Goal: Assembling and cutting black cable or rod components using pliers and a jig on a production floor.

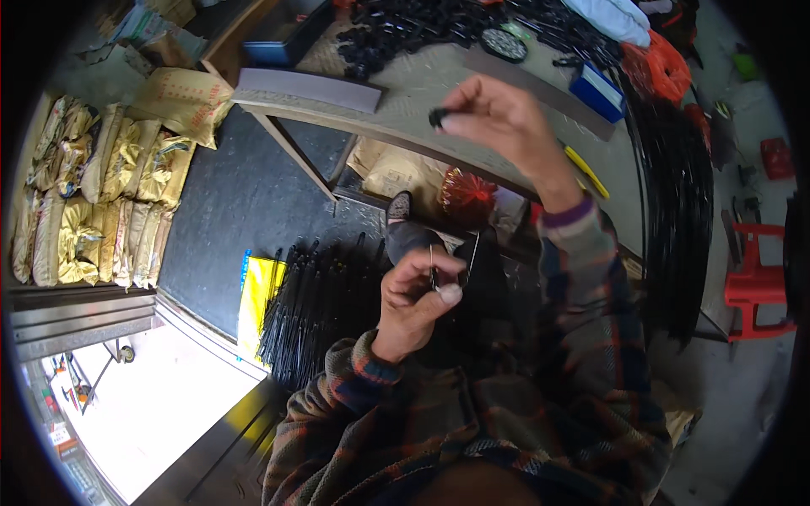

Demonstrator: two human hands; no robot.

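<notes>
My left hand (412, 310) is closed in front of my body around thin rods (473, 251), dark with light glints, whose ends stick up past the fingers. How many it holds I cannot tell. My right hand (504, 120) is raised over the workbench (405, 101) at the upper right. Between its thumb and fingertips is a small black part (438, 117), too small to make out exactly. On the bench beyond lie a heap of black plastic parts (396, 34) and a round dish of small metal pieces (504, 45).
Bundled black rods (316, 316) stand left of my knees, and longer ones (675, 228) hang off the bench's right end. A blue box (597, 93) and a yellow strip-shaped tool (586, 171) lie on the bench. Stacked sacks (101, 202) are at left, a red stool (757, 282) at right.
</notes>
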